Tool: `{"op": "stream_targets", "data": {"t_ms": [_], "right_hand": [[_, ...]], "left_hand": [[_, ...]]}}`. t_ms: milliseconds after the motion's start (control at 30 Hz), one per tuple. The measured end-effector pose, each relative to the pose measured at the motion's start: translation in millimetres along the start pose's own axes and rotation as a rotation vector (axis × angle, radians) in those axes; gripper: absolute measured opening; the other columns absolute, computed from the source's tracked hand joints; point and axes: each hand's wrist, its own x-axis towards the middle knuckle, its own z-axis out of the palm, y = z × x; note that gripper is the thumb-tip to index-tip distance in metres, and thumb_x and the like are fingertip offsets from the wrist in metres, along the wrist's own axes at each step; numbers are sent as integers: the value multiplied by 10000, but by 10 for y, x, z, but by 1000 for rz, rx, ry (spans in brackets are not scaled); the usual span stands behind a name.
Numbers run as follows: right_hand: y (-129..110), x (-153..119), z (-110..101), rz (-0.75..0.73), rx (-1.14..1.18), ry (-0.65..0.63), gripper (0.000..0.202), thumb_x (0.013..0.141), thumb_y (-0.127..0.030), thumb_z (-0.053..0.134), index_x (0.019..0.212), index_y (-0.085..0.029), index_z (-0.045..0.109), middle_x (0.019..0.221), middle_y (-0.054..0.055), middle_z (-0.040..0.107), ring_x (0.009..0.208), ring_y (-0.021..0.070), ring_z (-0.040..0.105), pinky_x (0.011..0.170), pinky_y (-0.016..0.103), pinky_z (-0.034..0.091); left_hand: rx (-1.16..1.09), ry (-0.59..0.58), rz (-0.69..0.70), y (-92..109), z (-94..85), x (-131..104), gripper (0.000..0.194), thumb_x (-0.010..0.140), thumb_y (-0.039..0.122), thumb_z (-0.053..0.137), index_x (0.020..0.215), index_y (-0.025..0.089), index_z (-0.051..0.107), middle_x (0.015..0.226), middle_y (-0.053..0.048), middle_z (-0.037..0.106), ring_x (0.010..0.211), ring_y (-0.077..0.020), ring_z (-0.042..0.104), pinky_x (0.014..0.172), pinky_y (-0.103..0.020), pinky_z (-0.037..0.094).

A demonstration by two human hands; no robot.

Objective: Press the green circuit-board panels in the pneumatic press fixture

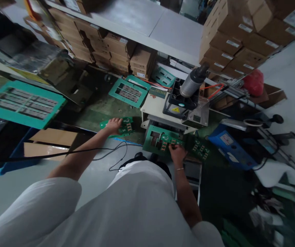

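My left hand (114, 126) rests on green circuit boards (127, 127) on the bench, its fingers spread over their left part. My right hand (177, 151) is at the right part of a green fixture plate (150, 137) in front of the press machine (160, 103). Its fingers are bent together at the edge of a green board (166, 141) with copper-coloured parts, which lies on the plate. More green boards (201, 150) lie just right of my right hand.
Green frames with slots (40, 118) (129, 99) lie at the left and behind. Cardboard boxes (116, 44) line the bench's back. A blue machine (227, 145) stands right, a blue bin (11, 164) lower left. A black cable (80, 151) crosses the left forearm.
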Motion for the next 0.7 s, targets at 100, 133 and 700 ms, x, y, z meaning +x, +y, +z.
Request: {"op": "stream_targets", "data": {"t_ms": [100, 133, 700], "right_hand": [[-325, 44, 72, -64, -80, -101, 346, 904, -492, 639, 916, -165, 754, 1014, 151, 759, 1040, 312, 663, 942, 430, 417], [-405, 63, 84, -81, -104, -128, 361, 918, -493, 626, 938, -157, 758, 1028, 156, 756, 1045, 314, 658, 951, 442, 410], [232, 406, 61, -503, -139, -245, 873, 963, -744, 524, 1592, -144, 449, 1645, 205, 430, 1513, 362, 350, 1176, 472, 325]], "left_hand": [[-183, 42, -135, -283, 47, 2, 779, 629, 544, 857, 1225, 95, 633, 1276, -261, 650, 1410, -514, 462, 1120, -581, 435], [-223, 46, -140, -319, 74, 14, 789, 618, 555, 866, 1230, 114, 633, 1309, -278, 630, 1436, -530, 435, 1123, -610, 428], [0, -220, 652, 1406, 879, 208, 1022, 870, 570, 692, 1655, 53, 292, 1731, -254, 216, 1629, -369, 197, 1324, -523, 130]]}}
